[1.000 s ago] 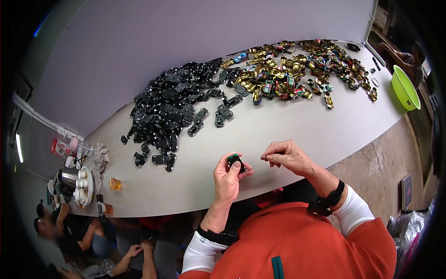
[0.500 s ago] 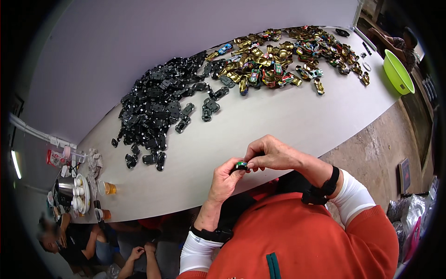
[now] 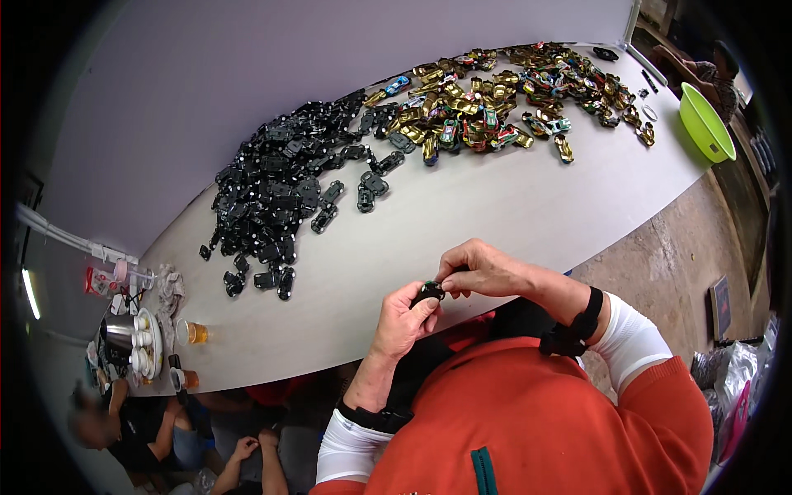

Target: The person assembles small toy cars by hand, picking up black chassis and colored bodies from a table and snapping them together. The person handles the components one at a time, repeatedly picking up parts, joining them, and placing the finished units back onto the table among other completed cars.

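Over the near edge of the table, my left hand [image 3: 399, 323] grips a small toy car [image 3: 426, 292] between thumb and fingers. The car's black underside faces up, and only a sliver of green shows at its far side. My right hand [image 3: 480, 269] is closed in a pinch at the car's right end, thumb and fingertips against it; whether a small part sits between them is hidden. Beyond my hands lies a heap of black toy car bases [image 3: 276, 186] on the left. Farther right is a pile of gold and multicoloured toy car bodies [image 3: 462, 107].
The pale table [image 3: 528, 206] runs along a wall. A lime green basin [image 3: 706, 124] stands at its right end. On the left are a glass of amber drink [image 3: 191, 332] and a tray with white cups [image 3: 147, 346]. Other people sit at the lower left and far right.
The toy car has been turned over in my left hand, from its coloured side to its black underside. My right hand stays at its right end.
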### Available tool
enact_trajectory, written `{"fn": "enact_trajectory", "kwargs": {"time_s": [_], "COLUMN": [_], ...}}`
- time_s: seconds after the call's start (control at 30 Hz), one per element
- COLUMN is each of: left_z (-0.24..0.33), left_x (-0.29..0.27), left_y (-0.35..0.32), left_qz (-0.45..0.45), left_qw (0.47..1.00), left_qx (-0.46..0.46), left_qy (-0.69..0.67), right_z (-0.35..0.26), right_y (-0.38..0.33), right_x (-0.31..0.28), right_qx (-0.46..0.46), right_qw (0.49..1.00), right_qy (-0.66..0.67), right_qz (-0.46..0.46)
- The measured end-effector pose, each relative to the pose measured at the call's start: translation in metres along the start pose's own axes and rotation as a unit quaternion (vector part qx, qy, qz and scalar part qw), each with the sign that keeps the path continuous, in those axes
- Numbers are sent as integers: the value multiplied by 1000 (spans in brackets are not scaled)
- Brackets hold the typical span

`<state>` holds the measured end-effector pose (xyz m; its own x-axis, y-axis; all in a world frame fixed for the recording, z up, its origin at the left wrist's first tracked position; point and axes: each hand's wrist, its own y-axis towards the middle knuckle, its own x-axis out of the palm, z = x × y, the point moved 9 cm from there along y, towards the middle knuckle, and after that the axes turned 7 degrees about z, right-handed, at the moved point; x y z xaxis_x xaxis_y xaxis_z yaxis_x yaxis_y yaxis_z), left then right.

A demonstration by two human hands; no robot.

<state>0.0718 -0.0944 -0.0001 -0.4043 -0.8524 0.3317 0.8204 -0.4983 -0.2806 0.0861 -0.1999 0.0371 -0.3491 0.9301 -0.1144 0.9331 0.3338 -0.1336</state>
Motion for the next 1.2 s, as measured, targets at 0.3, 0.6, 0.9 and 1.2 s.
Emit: {"fn": "enact_trajectory", "kwargs": {"time_s": [0.3, 0.6, 0.9, 1.2], "left_z": [-3, -6, -173, -177], "left_x": [8, 10, -34, -43], "left_y": [-2, -14, -38, 18], "left_qz": [19, -18, -68, -67], "left_qw": [1000, 997, 938, 867], "left_qx": [-16, -68, -315, 15], "left_qy": [-19, -34, 127, 494], "right_z": [-8, 17, 56, 35], "right_y": [-4, -5, -57, -83], "right_x": [-3, -18, -129, -284], "right_qx": [-47, 7, 81, 32], "right_qw": [987, 976, 936, 697], "right_qy": [-150, 211, 100, -441], "right_qz": [37, 58, 327, 565]}}
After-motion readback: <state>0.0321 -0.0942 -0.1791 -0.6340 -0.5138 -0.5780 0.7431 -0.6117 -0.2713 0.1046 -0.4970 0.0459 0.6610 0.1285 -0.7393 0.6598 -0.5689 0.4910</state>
